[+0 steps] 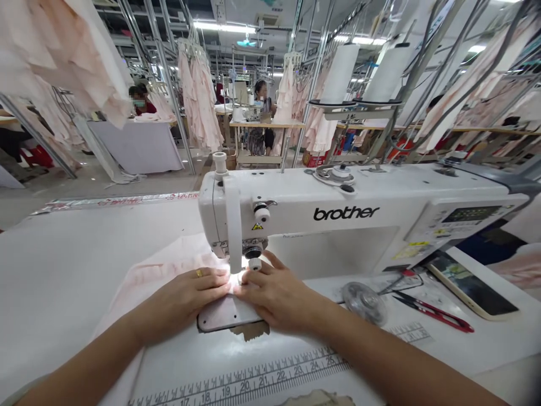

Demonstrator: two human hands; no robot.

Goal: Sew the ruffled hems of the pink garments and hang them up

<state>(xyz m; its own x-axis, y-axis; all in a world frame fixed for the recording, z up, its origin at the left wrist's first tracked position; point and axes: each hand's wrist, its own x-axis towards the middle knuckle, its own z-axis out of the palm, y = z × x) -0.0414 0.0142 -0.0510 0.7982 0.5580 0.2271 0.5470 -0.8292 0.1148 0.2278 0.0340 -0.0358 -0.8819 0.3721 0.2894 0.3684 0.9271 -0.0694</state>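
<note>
A white brother sewing machine (291, 197) stands before me, its lamp bright over the needle area. Pale pink fabric (169, 256) runs over the table to the presser foot, which is mostly hidden by fingers and glare. My left hand (200, 290), with a gold ring, is left of the needle, thumb and fingers close together on the fabric edge. My right hand (281, 293) is just right of the needle, fingers bent and closed at the fabric beside the presser foot. Its fingertips are partly hidden behind a white knob (255, 264).
A clear bobbin-like disc (364, 303), red-handled thread snips (435, 310) and a phone (471, 285) lie at the right. A printed ruler (253, 380) crosses the front. Thread cones (340, 73) stand behind the machine. Pink garments (198, 96) hang beyond, with people at other tables.
</note>
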